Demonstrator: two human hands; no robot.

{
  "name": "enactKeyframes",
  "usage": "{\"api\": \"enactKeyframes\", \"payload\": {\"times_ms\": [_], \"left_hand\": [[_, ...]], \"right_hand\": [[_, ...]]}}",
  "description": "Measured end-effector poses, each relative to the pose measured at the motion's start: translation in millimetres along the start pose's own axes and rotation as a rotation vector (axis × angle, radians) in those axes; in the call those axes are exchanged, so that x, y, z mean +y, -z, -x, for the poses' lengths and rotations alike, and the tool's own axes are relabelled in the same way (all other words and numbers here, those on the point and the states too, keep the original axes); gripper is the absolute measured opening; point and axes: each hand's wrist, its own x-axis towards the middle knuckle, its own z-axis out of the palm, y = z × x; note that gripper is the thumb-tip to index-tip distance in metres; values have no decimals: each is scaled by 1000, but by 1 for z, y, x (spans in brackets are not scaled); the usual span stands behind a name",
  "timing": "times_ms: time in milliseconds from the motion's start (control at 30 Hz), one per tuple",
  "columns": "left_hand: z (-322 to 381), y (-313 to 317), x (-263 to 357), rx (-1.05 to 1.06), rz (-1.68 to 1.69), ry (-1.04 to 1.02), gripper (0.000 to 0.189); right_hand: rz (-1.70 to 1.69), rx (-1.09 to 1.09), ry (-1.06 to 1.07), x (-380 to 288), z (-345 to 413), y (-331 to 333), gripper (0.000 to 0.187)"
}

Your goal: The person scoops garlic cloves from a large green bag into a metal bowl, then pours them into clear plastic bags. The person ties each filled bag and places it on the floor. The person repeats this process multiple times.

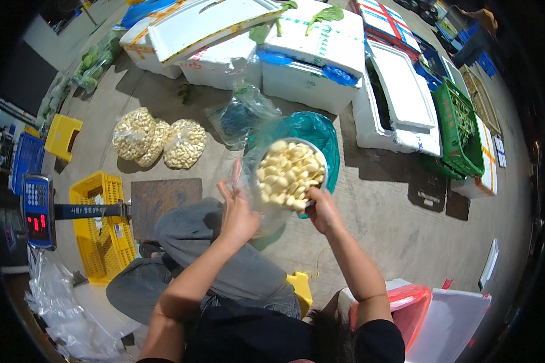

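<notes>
My right hand (320, 208) grips the near rim of a round metal bowl (326, 165) heaped with peeled garlic cloves (288, 174). Just left of the bowl, my left hand (240, 213) holds a clear plastic bag (272, 220), whose film lies against the bowl's side. Under and behind the bowl spreads a teal plastic bag (320, 125). Several clear bags of peeled garlic (185, 145) stand on the floor ahead to the left. A metal scale platform (163, 204) lies left of my knee, joined by an arm to its lit display unit (39, 211).
White foam boxes (299, 86) line the far side. A green crate (449, 131) of leafy vegetables stands at the right, beyond it a person (477, 36). Left are a yellow crate (102, 245), a yellow stool (62, 136) and loose plastic bags (68, 308). A red-lined foam box (411, 313) sits near right.
</notes>
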Motion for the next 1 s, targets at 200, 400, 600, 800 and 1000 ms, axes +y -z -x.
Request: {"api": "enactKeyframes", "payload": {"times_ms": [200, 400, 600, 800, 1000], "left_hand": [[-3, 88, -18, -23, -12, -146, 86], [-3, 167, -60, 211, -34, -242, 77], [46, 230, -186, 724, 492, -154, 83], [84, 178, -340, 780, 480, 463, 90], [106, 138, -406, 829, 165, 378, 79]], "right_hand": [[161, -329, -208, 6, -4, -102, 50], [617, -406, -15, 51, -65, -234, 50], [1622, -296, 926, 169, -152, -326, 56], [2035, -383, 1088, 249, -178, -357, 46], [1835, -725, 1048, 248, -176, -360, 45]]}}
